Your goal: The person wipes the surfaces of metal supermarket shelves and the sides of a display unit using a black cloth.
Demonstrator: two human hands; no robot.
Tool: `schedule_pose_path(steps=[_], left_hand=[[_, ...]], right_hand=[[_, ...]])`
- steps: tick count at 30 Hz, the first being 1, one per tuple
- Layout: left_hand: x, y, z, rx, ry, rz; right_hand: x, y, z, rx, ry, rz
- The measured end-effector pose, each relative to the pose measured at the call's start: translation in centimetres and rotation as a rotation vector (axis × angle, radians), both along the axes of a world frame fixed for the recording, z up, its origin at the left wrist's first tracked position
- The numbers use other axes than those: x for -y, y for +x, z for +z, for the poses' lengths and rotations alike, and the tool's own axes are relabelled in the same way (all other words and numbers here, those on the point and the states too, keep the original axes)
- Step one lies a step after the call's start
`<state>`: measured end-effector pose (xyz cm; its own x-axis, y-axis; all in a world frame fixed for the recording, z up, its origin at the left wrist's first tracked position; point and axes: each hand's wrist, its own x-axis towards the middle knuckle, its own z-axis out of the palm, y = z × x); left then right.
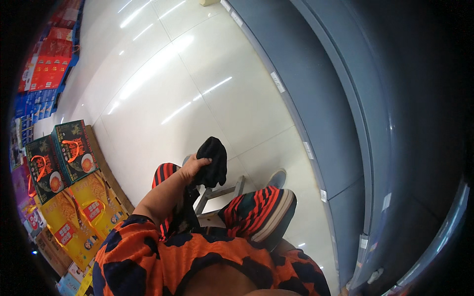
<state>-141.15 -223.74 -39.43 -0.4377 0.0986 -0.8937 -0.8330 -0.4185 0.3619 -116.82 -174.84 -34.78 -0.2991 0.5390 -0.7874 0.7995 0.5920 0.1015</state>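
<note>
My left hand (196,166) is closed around a bunched black cloth (214,161), with the thumb lying across it. The cloth hangs in front of my knees, above the tiled floor. My right hand is out of view; only a bit of bare arm shows beside my right knee. Below the cloth, between my legs, is the grey frame of a step stool or short ladder (218,193). Striped red and black trousers (248,209) cover my spread knees, and a grey shoe (277,178) rests on the floor.
Dark grey shelving (318,74) with small labels on its edges curves along the right; a whitish object (376,275) lies low on it. At left stand green gift boxes (76,151), yellow boxes (87,207) and stacked red cartons (50,70). Glossy floor tiles (148,100) lie between.
</note>
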Motion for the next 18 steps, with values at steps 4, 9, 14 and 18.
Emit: schedule_pose_path(steps=[4, 9, 14, 18], left_hand=[[-0.4, -2.8, -0.4, -0.107, -0.03, -0.016], [-0.1, -5.8, -2.0, -0.216, -0.04, -0.03], [-0.9, -7.9, -2.3, -0.359, 0.03, 0.026], [-2.4, -9.0, -1.2, -0.465, 0.025, -0.015]], right_hand=[[-0.1, -2.0, -1.3, -0.056, 0.003, 0.016], [-0.8, -3.6, -2.3, -0.136, 0.017, 0.026], [-1.6, -5.6, -4.4, -0.255, 0.042, 0.046], [-2.4, -7.3, -6.5, -0.392, 0.078, 0.065]])
